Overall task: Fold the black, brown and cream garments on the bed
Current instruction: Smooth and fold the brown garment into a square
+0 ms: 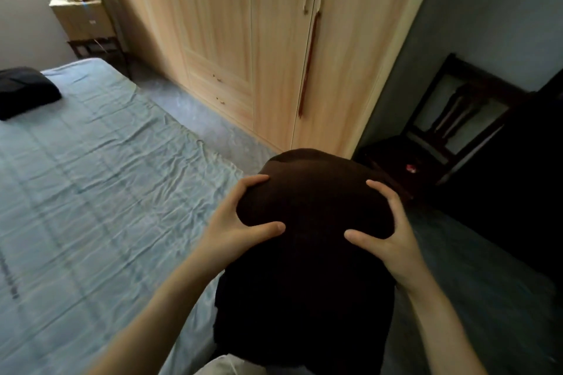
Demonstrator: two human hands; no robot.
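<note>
I hold the dark brown garment (310,222) up in front of me, near the bed's right edge. My left hand (240,222) grips its left side, thumb on the near face and fingers curled over the top. My right hand (387,228) grips its right side the same way. The cloth hangs down between my forearms. A folded black garment (26,91) lies on the bed (91,176) at the far left. A bit of cream cloth (225,367) shows at the bottom edge under the brown garment.
The bed has a wrinkled light blue sheet. A tall wooden wardrobe (259,39) stands across a narrow strip of floor. A dark wooden chair (451,131) sits in the right corner. A small nightstand (85,24) stands at the far left.
</note>
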